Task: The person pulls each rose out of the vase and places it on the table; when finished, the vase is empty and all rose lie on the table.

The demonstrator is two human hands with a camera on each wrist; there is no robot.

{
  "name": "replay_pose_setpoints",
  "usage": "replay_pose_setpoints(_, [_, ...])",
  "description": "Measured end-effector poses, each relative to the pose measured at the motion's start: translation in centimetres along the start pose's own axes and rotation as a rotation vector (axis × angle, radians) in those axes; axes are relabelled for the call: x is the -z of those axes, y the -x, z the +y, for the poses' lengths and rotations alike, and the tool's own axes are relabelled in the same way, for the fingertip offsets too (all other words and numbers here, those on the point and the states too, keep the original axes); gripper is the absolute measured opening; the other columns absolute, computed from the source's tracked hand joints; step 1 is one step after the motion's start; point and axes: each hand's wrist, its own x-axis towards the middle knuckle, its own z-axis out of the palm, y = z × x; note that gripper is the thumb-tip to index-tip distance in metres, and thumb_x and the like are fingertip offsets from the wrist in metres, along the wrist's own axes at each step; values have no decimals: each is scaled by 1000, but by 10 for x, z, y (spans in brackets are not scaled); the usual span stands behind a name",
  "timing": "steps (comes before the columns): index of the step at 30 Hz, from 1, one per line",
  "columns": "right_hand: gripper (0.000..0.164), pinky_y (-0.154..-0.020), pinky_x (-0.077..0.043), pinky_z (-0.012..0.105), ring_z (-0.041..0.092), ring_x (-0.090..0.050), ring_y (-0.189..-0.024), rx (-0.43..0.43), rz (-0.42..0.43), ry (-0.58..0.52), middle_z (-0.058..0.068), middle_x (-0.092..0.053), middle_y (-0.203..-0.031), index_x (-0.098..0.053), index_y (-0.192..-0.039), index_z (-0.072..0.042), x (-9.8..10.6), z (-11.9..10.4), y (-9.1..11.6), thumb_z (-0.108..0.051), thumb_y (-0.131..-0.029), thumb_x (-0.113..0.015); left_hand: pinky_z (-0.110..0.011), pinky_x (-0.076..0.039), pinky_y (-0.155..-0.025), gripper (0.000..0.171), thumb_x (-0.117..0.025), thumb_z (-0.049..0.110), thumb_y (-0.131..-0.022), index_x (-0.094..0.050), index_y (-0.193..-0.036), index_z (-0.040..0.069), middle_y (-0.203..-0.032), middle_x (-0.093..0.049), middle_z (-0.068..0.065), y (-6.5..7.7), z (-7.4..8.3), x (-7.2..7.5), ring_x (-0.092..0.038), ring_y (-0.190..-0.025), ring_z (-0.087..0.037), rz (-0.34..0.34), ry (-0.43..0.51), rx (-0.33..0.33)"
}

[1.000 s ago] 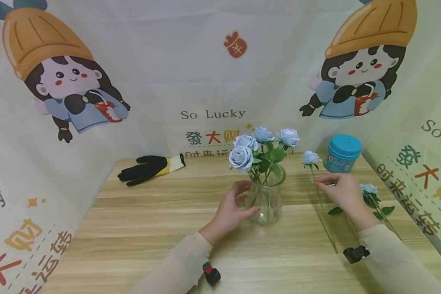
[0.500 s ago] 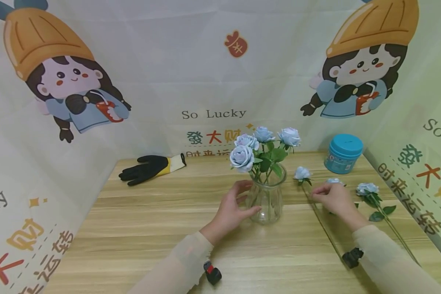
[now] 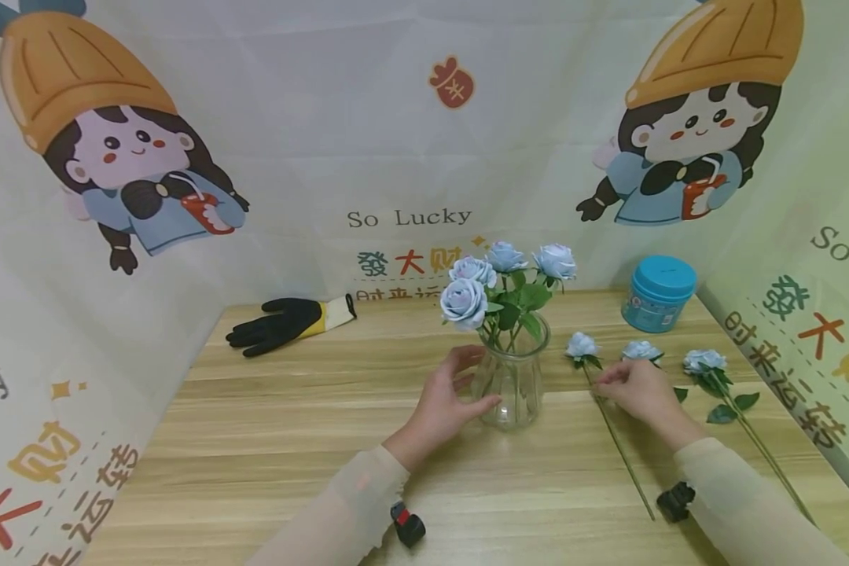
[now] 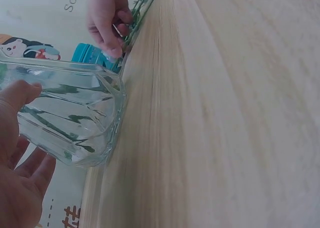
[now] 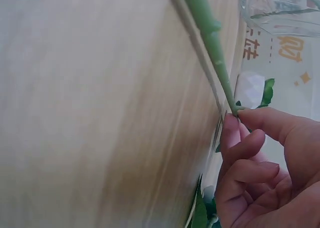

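My left hand [image 3: 444, 405] cups the side of a clear glass vase [image 3: 527, 397], its thumb against the glass in the left wrist view. Several pale blue roses [image 3: 464, 303] with green leaves stand in the vase, their stems showing through the glass. To the right, my right hand [image 3: 637, 390] pinches the green stem [image 5: 214, 50] of a single blue rose [image 3: 582, 346] between thumb and fingertip. That rose slants low over the table, its bloom pointing to the back. Beside and partly behind the right hand lies another blue rose [image 3: 641, 351].
Further right, a blue rose [image 3: 705, 362] with long stem and leaves lies on the wooden table [image 3: 269, 464]. A blue lidded tub [image 3: 658, 295] stands at the back right. A black and yellow work glove [image 3: 283, 324] lies at the back left. Printed cloth walls [image 3: 290, 157] enclose the table.
My right hand has brought the pinched rose left and nearer to me, its bloom now lower in the head view. The left hand and vase have stayed in place.
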Motion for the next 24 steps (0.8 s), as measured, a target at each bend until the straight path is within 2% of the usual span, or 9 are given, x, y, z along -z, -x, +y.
replay_pose_setpoints(6, [22, -56, -51, 30, 13, -65, -62, -6, -14, -36, 3, -73, -76, -76, -98, -1, -3, 2, -1, -22, -91, -76, -45, -51, -111, 71, -86, 4, -82, -49, -143, 4, -148, -56, -14, 0, -1, 0, -54, -139, -32, 3, 1, 12])
replay_pose_setpoints(15, [26, -56, -52, 31, 15, -65, -63, -7, -27, -75, 7, -76, -84, -75, -105, 1, 0, 2, 0, -22, -94, -75, -43, -51, -111, 72, -86, 5, -82, -48, -143, 5, -148, -56, -14, -1, -2, 0, -54, -139, -33, 0, -4, 12])
replay_pose_setpoints(19, [26, -59, -53, 29, 15, -65, -71, 49, 1, -57, 13, -77, -93, -74, -107, 1, 4, -1, 1, -22, -95, -74, -43, -52, -111, 71, -86, 5, -82, -48, -143, 4, -148, -56, -15, -1, -2, 0, -54, -138, -34, 0, -2, 4])
replay_pose_setpoints(24, [23, -65, -52, 27, 15, -63, -81, 164, 76, -52, 15, -76, -101, -75, -108, -2, 6, -11, 6, -21, -95, -75, -41, -52, -110, 72, -86, 5, -82, -49, -143, 4, -147, -56, -14, 0, -1, 0, -54, -138, -33, 2, 2, 5])
